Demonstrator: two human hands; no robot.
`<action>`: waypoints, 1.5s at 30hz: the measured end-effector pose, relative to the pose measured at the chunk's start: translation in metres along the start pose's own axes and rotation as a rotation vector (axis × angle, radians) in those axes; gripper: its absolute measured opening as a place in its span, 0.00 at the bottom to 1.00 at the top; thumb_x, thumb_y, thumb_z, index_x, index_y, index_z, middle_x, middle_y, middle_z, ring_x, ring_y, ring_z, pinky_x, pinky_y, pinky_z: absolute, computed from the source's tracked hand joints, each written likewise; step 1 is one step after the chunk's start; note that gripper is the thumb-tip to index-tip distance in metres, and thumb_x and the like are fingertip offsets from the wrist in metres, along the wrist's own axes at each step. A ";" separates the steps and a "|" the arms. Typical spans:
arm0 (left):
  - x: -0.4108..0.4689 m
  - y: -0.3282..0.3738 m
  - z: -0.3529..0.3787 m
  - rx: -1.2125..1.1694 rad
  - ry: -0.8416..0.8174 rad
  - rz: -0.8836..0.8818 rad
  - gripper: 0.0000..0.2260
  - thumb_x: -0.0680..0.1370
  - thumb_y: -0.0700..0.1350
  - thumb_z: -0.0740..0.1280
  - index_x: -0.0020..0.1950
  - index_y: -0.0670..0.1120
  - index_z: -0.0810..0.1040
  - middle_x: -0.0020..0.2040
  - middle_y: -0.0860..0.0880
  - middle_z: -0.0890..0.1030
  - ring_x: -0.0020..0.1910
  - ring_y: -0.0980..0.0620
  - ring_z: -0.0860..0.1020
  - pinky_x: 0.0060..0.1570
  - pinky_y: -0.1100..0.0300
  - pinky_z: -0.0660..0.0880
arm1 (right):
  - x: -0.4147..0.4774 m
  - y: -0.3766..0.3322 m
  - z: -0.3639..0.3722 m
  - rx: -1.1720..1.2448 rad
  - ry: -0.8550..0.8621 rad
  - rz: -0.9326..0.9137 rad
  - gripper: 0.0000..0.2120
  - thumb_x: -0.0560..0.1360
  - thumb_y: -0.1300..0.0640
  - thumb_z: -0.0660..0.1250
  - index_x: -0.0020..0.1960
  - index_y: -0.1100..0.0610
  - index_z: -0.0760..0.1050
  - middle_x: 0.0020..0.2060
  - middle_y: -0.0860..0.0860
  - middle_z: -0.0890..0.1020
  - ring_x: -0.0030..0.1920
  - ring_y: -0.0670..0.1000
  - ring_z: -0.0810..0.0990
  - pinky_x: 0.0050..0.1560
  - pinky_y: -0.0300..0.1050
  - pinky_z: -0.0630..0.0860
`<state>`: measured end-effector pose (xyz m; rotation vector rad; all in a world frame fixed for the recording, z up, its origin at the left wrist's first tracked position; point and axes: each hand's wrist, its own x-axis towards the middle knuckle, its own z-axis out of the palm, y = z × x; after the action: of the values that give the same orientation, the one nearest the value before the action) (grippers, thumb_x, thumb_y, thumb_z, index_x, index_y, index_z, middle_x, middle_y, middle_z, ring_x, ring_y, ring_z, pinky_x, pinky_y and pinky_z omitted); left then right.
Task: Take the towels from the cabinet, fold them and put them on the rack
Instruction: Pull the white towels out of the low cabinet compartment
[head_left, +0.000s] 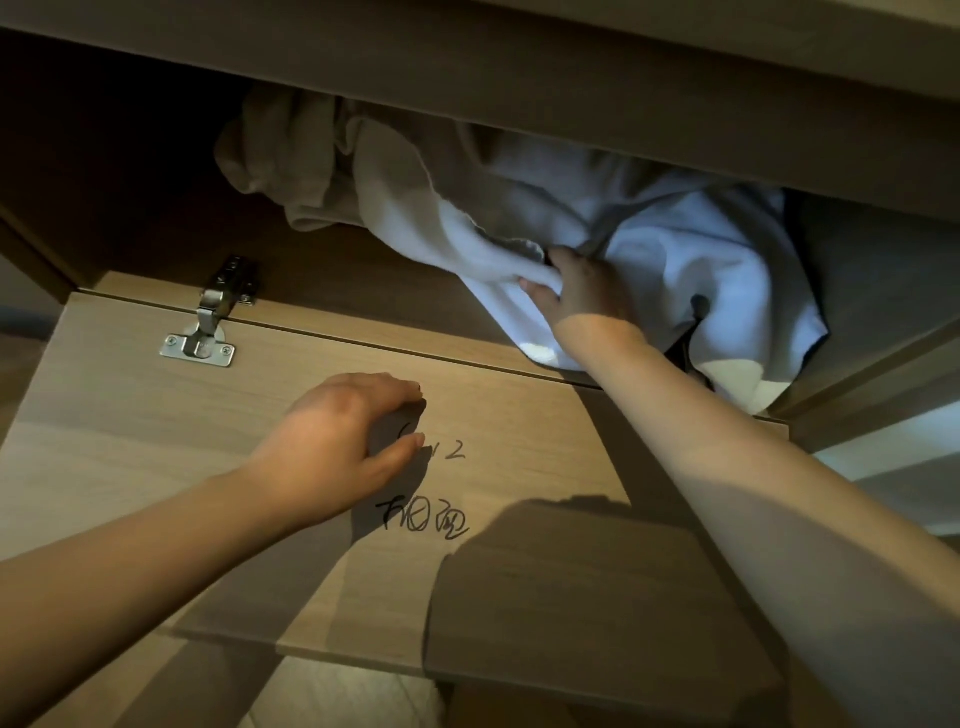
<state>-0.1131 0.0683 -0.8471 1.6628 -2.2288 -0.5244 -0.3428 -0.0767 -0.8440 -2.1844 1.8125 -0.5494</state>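
Inside the cabinet (156, 218), my right hand (582, 291) grips a white towel (691, 249). Left of it, my left hand (337, 441) rests, fingers relaxed, on the door (519, 415).

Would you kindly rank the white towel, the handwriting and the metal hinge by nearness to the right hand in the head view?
1. white towel, gripped by the right hand
2. handwriting, on the door, lower left
3. metal hinge, far left
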 end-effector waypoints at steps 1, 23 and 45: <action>-0.001 -0.001 0.000 -0.003 -0.004 0.005 0.20 0.75 0.51 0.70 0.66 0.49 0.77 0.63 0.52 0.79 0.64 0.53 0.74 0.61 0.65 0.64 | -0.004 0.000 -0.001 -0.029 -0.014 0.008 0.13 0.80 0.51 0.63 0.58 0.60 0.76 0.50 0.61 0.81 0.51 0.61 0.79 0.42 0.44 0.64; -0.002 -0.006 0.000 -0.038 -0.030 0.012 0.24 0.76 0.61 0.62 0.70 0.54 0.72 0.70 0.57 0.72 0.72 0.61 0.64 0.66 0.66 0.59 | 0.026 0.019 0.001 -0.285 0.122 -0.018 0.52 0.67 0.29 0.67 0.80 0.47 0.47 0.76 0.58 0.62 0.69 0.62 0.70 0.56 0.56 0.72; 0.045 0.014 -0.024 0.098 0.195 0.120 0.32 0.72 0.62 0.65 0.72 0.48 0.68 0.64 0.46 0.71 0.59 0.48 0.70 0.58 0.57 0.68 | -0.068 0.011 -0.016 0.319 -0.086 -0.045 0.16 0.73 0.52 0.70 0.60 0.45 0.78 0.45 0.42 0.83 0.48 0.43 0.81 0.43 0.37 0.73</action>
<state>-0.1261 0.0260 -0.8178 1.5405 -2.2234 -0.2169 -0.3700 -0.0116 -0.8429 -2.0033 1.5174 -0.6904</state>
